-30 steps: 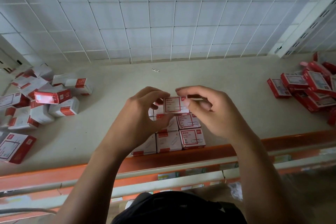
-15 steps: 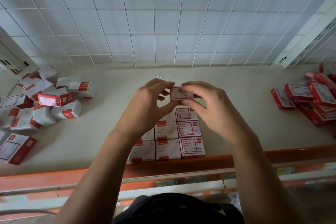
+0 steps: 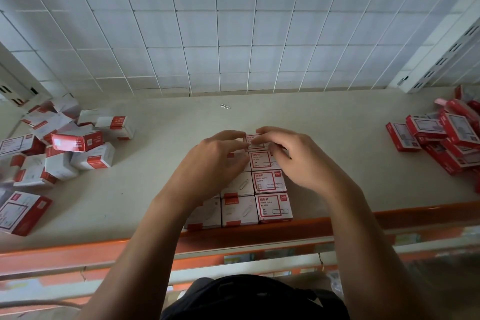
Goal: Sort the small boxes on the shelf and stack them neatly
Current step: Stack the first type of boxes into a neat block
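Both hands meet mid-frame over the shelf (image 3: pixel 145 189). L hand (image 3: pixel 215 161) & R hand (image 3: pixel 293 158) pinch one small paper clip box (image 3: pixel 252 141) btwn fingertips, L from its 9 o'clock side, R from 3 o'clock. Grip is narrow on both, fingers curled onto the box edges. The box sits at the 12 o'clock end of the sorted block (image 3: pixel 270 182), in line w/ its 3 o'clock column, label up. Can't tell if it's fully down on the shelf.

The block is neat rows of red-and-white boxes, sides touching, w/ the 6 o'clock row against the orange shelf lip (image 3: pixel 78 252). Its 9 o'clock part is hidden under the L hand & forearm.

At 9 o'clock, well apart, lies a loose heap of white-and-red boxes (image 3: pixel 78 148), tilted all ways. A bigger box (image 3: pixel 20 212) lies flat at approx 8 o'clock. At 3 o'clock is a heap of red boxes (image 3: pixel 441 138), overlapping. One stray paper clip (image 3: pixel 225 106) lies at 12 o'clock beyond the hands, near the white wire-grid back panel (image 3: pixel 207 34).
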Demonstrator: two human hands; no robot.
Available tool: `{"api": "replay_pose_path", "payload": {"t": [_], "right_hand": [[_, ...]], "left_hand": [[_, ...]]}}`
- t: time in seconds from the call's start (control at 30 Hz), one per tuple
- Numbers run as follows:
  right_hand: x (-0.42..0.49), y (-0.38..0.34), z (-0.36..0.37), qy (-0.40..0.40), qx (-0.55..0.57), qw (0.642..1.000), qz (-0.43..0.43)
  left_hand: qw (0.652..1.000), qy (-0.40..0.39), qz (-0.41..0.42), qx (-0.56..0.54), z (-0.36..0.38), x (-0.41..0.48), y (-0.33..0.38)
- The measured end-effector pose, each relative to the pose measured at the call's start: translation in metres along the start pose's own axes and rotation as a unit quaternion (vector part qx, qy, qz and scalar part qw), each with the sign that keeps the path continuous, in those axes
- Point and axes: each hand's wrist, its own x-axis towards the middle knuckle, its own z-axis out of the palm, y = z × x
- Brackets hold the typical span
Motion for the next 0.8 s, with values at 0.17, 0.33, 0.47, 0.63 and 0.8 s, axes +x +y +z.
{"api": "replay_pose_path", "payload": {"t": [0.17,0.33,0.47,0.63,0.8], "right_hand": [[-0.007,-0.004,0.005,0.013,-0.009,1.0,0.01],[-0.012,-0.005,0.004,0.033,-0.006,0.999,0.023],[-0.011,-0.003,0.005,0.05,-0.004,0.998,0.025],[-0.013,-0.003,0.002,0.064,0.038,0.997,0.021],[-0.018,-0.001,0.008,0.144,0.049,0.986,0.061]], "left_hand": [[1.0,-0.008,0.003,0.007,0.003,0.0,-0.002],[1.0,-0.007,0.008,0.025,0.006,-0.002,0.0],[0.999,-0.008,0.005,0.031,0.006,-0.003,0.004],[0.999,0.001,-0.01,0.041,0.007,-0.005,0.008],[0.999,0.019,-0.027,0.043,0.009,-0.005,0.009]]}}
